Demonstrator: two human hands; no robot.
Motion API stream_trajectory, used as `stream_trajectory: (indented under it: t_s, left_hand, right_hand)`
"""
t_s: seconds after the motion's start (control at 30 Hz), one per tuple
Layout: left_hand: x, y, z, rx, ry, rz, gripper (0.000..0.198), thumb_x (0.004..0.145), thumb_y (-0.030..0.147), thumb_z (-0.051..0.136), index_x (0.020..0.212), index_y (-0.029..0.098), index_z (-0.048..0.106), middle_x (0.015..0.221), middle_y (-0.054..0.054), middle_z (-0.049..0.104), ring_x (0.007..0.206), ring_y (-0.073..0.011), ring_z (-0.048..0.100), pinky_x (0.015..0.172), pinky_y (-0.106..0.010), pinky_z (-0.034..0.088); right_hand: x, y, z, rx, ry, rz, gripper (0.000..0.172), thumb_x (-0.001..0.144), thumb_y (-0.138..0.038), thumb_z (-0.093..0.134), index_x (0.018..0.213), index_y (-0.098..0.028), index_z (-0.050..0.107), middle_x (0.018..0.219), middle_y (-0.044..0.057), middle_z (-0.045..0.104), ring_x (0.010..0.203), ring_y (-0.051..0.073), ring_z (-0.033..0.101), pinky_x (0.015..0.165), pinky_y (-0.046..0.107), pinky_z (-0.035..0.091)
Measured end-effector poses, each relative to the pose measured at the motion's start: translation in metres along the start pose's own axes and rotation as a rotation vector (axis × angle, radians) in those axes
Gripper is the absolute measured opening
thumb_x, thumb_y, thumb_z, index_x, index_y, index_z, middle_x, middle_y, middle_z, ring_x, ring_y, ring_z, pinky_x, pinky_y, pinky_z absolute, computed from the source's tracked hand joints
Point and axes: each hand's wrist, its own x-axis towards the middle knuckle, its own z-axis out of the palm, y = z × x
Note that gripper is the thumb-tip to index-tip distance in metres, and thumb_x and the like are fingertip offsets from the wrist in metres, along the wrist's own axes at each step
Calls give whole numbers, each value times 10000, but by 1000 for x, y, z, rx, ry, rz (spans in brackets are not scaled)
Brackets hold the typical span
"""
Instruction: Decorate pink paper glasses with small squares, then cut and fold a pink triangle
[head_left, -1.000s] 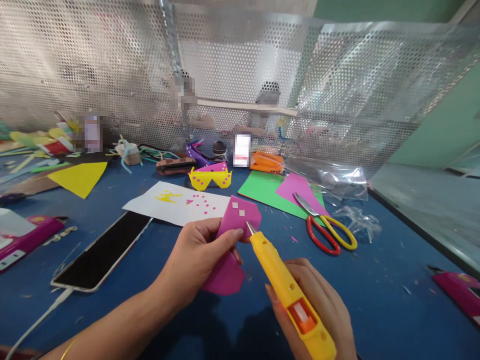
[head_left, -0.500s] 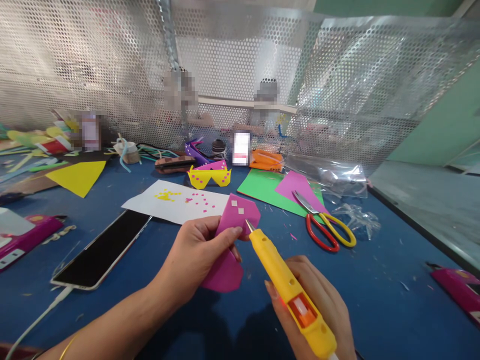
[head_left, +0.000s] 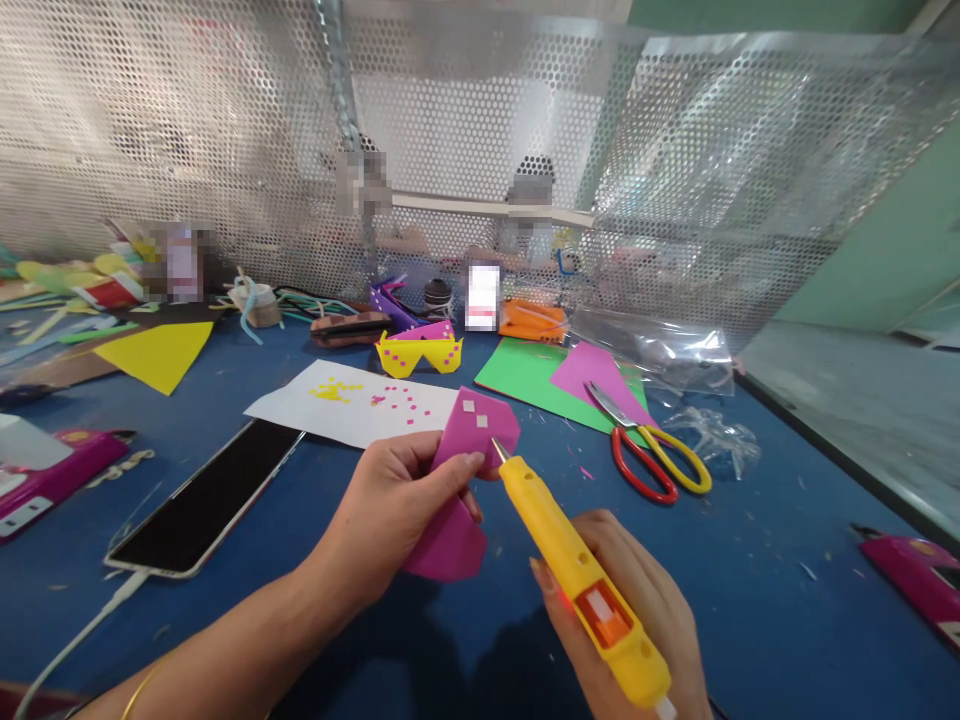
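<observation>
Two hands, both yours, both occupied. Your left hand (head_left: 397,500): thumb on top, fingers beneath, pinching one magenta cutout (head_left: 457,440) near its middle, directly before you above the blue table (head_left: 765,620); two small pale squares (head_left: 481,421) on its upper part. Your right hand (head_left: 645,570): fingers wrapped around one yellow glue gun (head_left: 551,530), metal tip pointed at the cutout's right side; whether the tip touches, you cannot tell from this view. Beyond your left hand: one white sheet (head_left: 337,425), scattered with yellow and pink bits, its right end behind the cutout. Farther back: one yellow pair of glasses (head_left: 397,357), dotted pink. To the right: one green sheet (head_left: 517,375); one pink sheet (head_left: 592,370), partly over it; one pair of scissors (head_left: 639,430), red and yellow handles, blades across the pink sheet. Left of your left forearm: one phone (head_left: 214,500), screen dark, white cable (head_left: 124,590) at its near end.
</observation>
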Motion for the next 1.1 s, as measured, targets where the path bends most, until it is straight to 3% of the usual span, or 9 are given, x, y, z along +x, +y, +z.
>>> stream_trajectory:
  t_s: [1.1]
  left_hand:
    - [2, -3, -1, 14, 1, 6, 189, 783, 362, 693, 780, 177, 737, 544, -4, 673, 460, -79, 545, 451, -162, 410]
  right_hand:
    - [-1, 6, 0, -41, -50, -51, 118, 855, -104, 548, 826, -201, 487, 693, -26, 465, 582, 109, 468, 498, 252, 360]
